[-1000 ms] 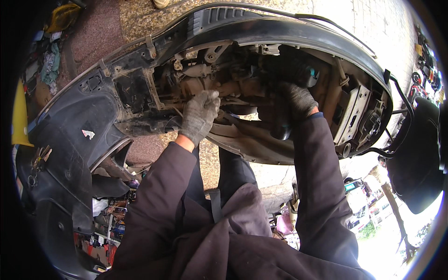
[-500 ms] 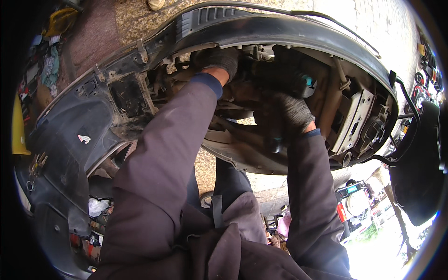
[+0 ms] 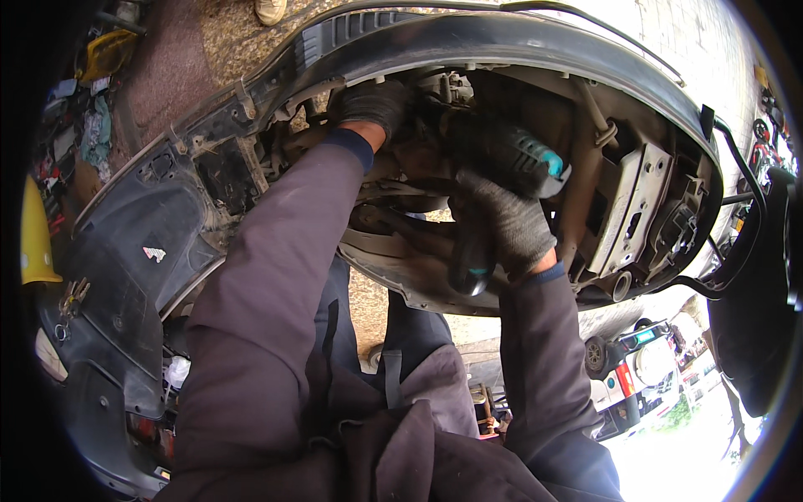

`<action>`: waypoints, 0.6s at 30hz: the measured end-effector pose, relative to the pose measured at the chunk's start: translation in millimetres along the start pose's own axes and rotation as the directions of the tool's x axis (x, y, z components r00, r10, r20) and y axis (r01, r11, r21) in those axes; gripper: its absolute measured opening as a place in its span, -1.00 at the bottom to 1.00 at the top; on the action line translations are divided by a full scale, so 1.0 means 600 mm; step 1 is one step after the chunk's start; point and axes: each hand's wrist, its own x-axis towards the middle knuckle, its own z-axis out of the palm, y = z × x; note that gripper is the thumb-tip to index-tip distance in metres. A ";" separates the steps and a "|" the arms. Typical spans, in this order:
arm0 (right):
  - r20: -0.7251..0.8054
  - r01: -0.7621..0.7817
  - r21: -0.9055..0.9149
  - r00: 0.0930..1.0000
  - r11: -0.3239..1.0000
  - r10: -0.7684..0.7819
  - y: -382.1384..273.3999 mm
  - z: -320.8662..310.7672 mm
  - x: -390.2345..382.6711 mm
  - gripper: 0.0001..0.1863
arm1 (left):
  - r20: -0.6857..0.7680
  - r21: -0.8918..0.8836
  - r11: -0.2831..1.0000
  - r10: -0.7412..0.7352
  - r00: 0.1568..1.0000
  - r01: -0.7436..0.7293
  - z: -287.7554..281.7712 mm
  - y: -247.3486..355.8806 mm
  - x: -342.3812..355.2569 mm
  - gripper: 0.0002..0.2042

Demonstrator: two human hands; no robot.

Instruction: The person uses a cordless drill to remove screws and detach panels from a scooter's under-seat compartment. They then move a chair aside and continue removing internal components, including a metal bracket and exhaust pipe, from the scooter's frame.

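A dark scooter body [image 3: 535,43] lies across the view with its open underside toward me. My right hand [image 3: 512,219], in a grey knit glove, is closed around the handle of a black and teal cordless power driver [image 3: 500,152]. The tool's front end points up and left into the cavity, where its tip is lost in shadow. Left of it, my left hand [image 3: 370,109], gloved too, reaches in beside the far rim of the body. Its fingers are hidden among the dark parts, so I cannot tell what they touch.
A metal bracket plate [image 3: 636,209] and a frame tube [image 3: 585,167] are right of the tool. Keys [image 3: 74,299] hang at the left panel. A black seat-like part [image 3: 753,309] stands at far right. A shoe [image 3: 270,10] shows at the top.
Both hands have shifted slightly left, and the driver with the right one. The tool is tilted a little differently and shows more clearly. The whole view has shifted slightly.
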 end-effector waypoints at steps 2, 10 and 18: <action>-0.006 -0.241 0.497 0.960 0.834 0.281 -0.005 0.003 -0.021 -0.66 | 0.062 0.047 0.998 0.038 0.997 -0.041 -0.017 0.004 -0.004 -0.70; -0.070 -0.310 0.473 0.920 0.825 0.386 -0.052 -0.014 -0.109 -0.61 | 0.166 0.184 0.969 0.134 0.977 -0.164 -0.048 0.019 -0.014 -0.69; 0.029 -0.396 0.567 0.886 0.722 0.463 -0.026 -0.023 -0.161 -0.60 | -0.111 -0.162 0.987 -0.003 0.994 -0.015 -0.078 -0.002 -0.091 -0.72</action>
